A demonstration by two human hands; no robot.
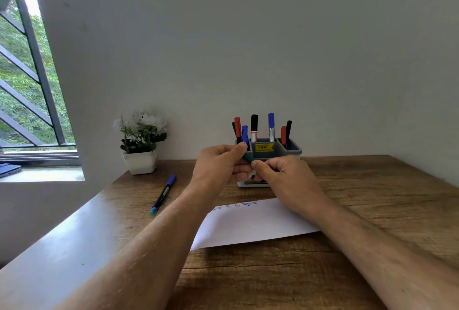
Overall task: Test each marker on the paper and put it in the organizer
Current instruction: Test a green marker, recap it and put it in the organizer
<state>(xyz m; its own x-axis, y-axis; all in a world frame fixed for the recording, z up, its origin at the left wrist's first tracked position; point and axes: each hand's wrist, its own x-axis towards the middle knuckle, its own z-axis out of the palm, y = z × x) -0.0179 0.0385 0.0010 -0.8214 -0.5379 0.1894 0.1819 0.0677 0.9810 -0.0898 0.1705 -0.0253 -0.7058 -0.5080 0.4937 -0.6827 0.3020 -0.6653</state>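
Note:
Both hands meet in front of the organizer around a green marker (248, 158). My left hand (218, 164) pinches its upper end between thumb and fingers. My right hand (285, 178) curls round its lower part, which is hidden. Behind them the grey organizer (293, 149) with a yellow price sticker holds several upright markers in red, blue, black and green. A white paper (250, 225) lies on the wooden table (372, 198), with small pen marks along its far edge. A blue marker (164, 193) lies on the table at the left.
A white pot with a white-flowered plant (141, 141) stands at the back left by the wall. A window with bars (27, 81) is at the far left, above a sill. The table's left edge runs diagonally near the blue marker.

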